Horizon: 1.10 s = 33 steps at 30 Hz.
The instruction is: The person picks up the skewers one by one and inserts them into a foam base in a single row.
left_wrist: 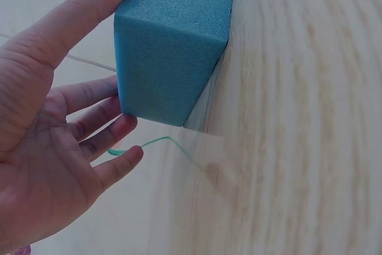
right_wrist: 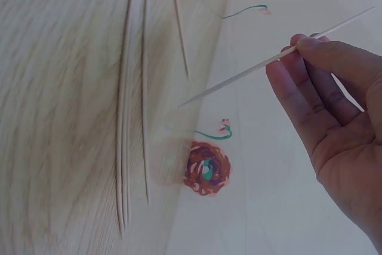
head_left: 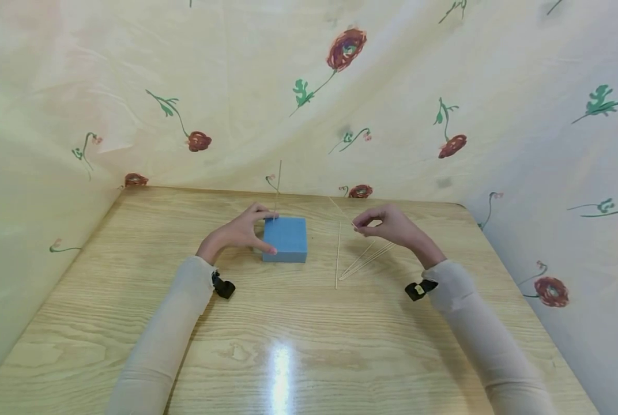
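Observation:
A blue foam block (head_left: 285, 236) sits on the wooden table, held at its left side by my left hand (head_left: 240, 229). The thumb presses its near face and the other fingers reach to its far side, as the left wrist view shows. One thin wooden skewer (head_left: 279, 183) stands upright at the block's far left corner. To the right of the block, my right hand (head_left: 389, 223) is raised above the table. Its thumb and fingertips pinch another wooden skewer (right_wrist: 239, 74), which slants out on both sides of the grip in the right wrist view.
Several loose skewers (right_wrist: 124, 117) lie on the table under and beside my right hand. A single skewer (head_left: 338, 256) lies nearest the block. Flower-patterned cloth (head_left: 257, 86) hangs behind the table (head_left: 340, 346) and along both sides.

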Each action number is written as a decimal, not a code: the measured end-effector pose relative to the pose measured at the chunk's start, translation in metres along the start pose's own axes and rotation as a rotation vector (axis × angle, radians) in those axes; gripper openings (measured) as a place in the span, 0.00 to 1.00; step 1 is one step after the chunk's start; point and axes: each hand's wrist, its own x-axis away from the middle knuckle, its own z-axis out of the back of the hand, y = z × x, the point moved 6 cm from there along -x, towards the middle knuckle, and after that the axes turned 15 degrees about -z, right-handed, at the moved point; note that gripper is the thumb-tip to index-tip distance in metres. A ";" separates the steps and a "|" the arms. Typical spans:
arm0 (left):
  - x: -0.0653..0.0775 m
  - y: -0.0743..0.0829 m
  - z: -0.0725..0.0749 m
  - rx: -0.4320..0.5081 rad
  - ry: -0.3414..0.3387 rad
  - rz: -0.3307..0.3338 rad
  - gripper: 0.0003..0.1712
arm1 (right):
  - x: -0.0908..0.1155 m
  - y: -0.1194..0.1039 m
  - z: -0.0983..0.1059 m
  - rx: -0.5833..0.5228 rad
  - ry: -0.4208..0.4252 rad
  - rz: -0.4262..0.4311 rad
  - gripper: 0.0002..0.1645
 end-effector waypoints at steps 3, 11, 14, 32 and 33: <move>0.000 0.000 0.000 -0.003 -0.001 0.001 0.55 | -0.003 -0.002 -0.001 -0.017 0.017 -0.019 0.12; 0.002 0.001 0.000 -0.004 0.003 0.008 0.56 | -0.009 -0.010 -0.004 -0.120 0.052 0.019 0.10; 0.003 0.001 0.000 -0.003 0.003 0.009 0.56 | -0.009 -0.014 -0.004 -0.150 0.063 0.029 0.11; 0.002 0.001 0.001 0.008 0.008 -0.003 0.54 | -0.022 -0.042 -0.015 -0.340 0.095 0.142 0.10; 0.002 0.002 0.001 0.008 0.009 -0.004 0.54 | -0.022 -0.044 -0.016 -0.345 0.097 0.152 0.10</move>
